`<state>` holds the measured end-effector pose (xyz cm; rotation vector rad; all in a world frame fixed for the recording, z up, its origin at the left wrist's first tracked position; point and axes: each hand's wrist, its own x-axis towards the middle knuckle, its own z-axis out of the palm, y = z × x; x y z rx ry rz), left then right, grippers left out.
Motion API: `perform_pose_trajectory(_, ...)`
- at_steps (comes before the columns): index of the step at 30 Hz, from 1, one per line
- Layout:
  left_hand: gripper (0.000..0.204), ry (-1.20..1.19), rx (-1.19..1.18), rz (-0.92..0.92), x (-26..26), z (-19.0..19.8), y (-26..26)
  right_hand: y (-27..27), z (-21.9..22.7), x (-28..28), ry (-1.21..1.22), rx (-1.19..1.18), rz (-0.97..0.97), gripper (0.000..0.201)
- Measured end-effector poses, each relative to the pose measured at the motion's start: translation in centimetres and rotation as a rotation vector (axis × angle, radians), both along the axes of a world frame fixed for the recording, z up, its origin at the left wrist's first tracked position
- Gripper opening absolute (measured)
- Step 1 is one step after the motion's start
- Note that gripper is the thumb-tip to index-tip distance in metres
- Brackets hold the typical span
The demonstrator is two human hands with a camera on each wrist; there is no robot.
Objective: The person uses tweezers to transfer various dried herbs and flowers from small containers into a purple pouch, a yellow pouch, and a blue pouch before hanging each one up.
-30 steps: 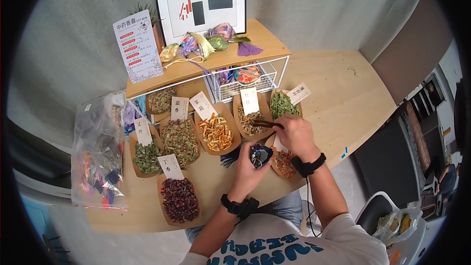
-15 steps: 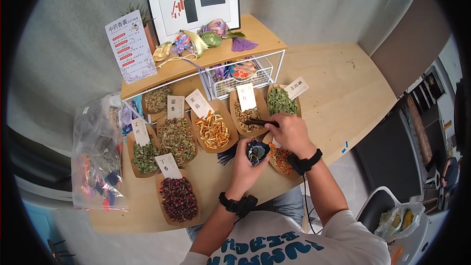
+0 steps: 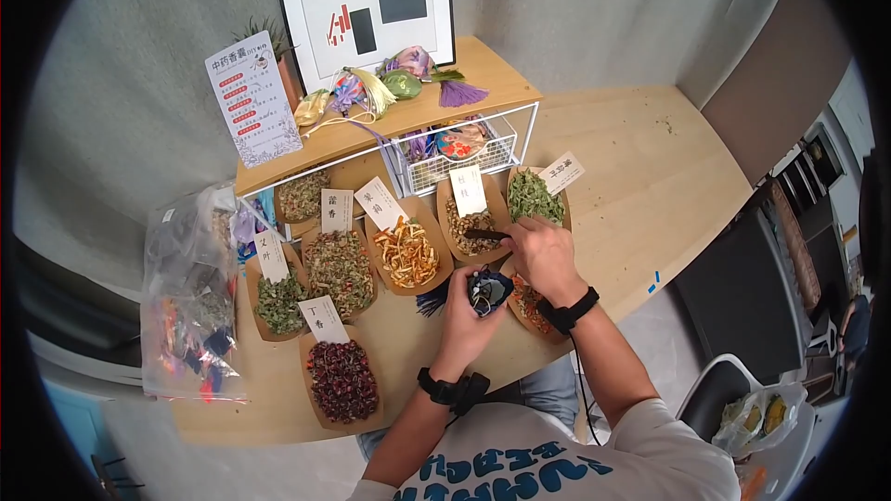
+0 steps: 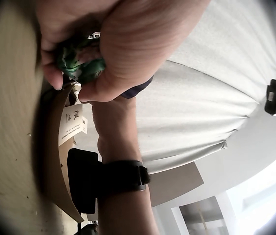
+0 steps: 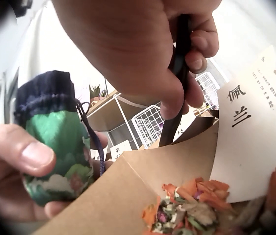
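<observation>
In the head view the left hand (image 3: pixel 471 327) grips a small dark drawstring pouch (image 3: pixel 489 289), its mouth facing up. The right wrist view shows the pouch (image 5: pixel 59 132) as green with a navy top, fingers and thumb round it. The right hand (image 3: pixel 548 260) holds a dark tool (image 3: pixel 486 234), its far end at the brown chips (image 3: pixel 471 219) in a paper tray. In the right wrist view the tool (image 5: pixel 179 73) runs down behind a tray wall, which hides its tip. Below the right hand is a tray with orange bits (image 3: pixel 528 304), partly covered.
Several labelled trays stand around, with orange strips (image 3: pixel 408 252), green leaves (image 3: pixel 535 199) and dark red buds (image 3: pixel 343 380). Behind them is a wooden shelf (image 3: pixel 501 74) with a wire basket (image 3: pixel 464 167) beneath. A clear plastic bag (image 3: pixel 190 288) lies at the left.
The right hand and tool have shifted slightly left over the chips tray, relative to the trays. The left hand still holds the pouch in about the same place. The head view has moved a little.
</observation>
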<state>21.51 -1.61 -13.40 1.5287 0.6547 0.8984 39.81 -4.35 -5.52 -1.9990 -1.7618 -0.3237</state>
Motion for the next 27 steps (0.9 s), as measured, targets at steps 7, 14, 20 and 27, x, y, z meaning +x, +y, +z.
perform_pose_trajectory(7,0.058,0.014,-0.003,0.018,0.2,-0.6,0.1,-0.7,0.3,0.9,0.013,0.076,-0.060,0.007)
perform_pose_trajectory(14,0.059,-0.012,-0.040,0.019,0.4,-1.6,0.2,-5.1,5.0,0.7,0.270,0.155,0.000,0.015)
perform_pose_trajectory(20,0.059,-0.050,-0.082,0.012,0.7,-2.0,0.1,-7.6,6.2,-0.1,0.448,0.063,0.161,0.017)
perform_pose_trajectory(27,0.057,-0.083,-0.087,0.015,0.5,-1.4,0.2,-3.4,3.9,1.5,0.216,0.085,-0.106,0.015)
